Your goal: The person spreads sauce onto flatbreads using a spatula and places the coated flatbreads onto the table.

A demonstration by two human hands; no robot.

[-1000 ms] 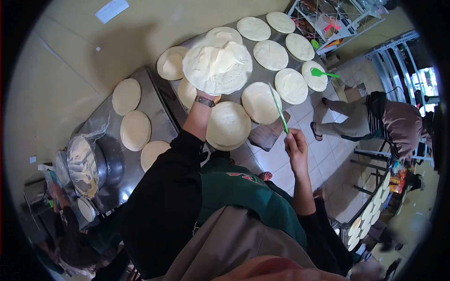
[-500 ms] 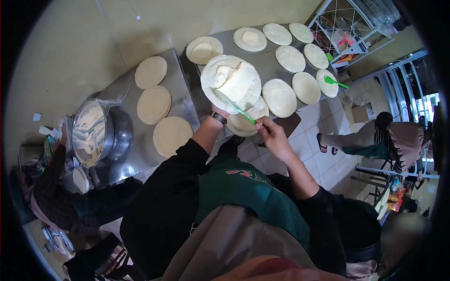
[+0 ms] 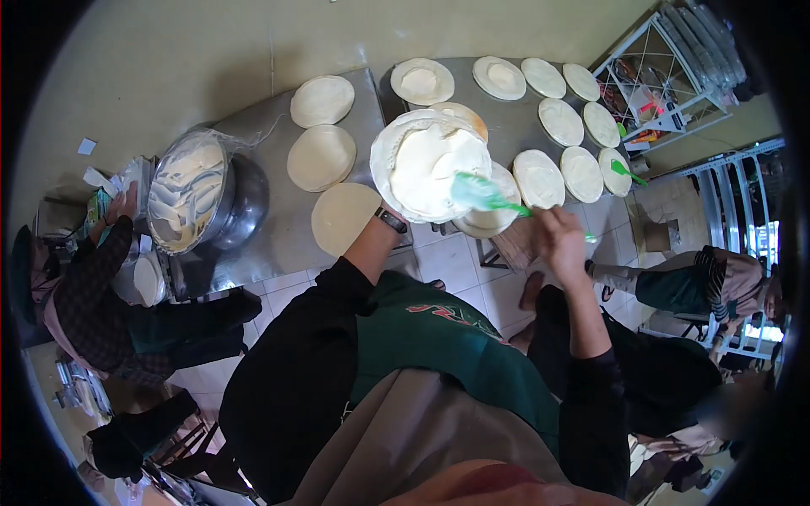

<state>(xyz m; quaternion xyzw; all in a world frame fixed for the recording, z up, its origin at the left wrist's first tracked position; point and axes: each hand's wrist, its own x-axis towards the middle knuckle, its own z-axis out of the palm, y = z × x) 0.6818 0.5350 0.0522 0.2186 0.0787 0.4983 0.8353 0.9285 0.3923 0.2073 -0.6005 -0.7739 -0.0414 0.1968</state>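
My left hand supports a white bowl of cream from beneath, its fingers mostly hidden by the bowl. In my right hand the fingers are closed round the green handle of a spatula. The blurred blade lies over the bowl's right-hand rim, by the cream. Directly behind and below the bowl, a cream-topped flat round shows in part at the table's edge. A bare pale round lies left of my left wrist.
Several cream-spread rounds cover the right table. A large metal bowl of cream stands on the left metal table. A second green spatula rests on a far-right round. Other people are at the left and right.
The view has swung, so the tables sit further right and the left one a little higher. My right hand has moved right, and the spatula blade has shifted from the bowl's left side to its right.
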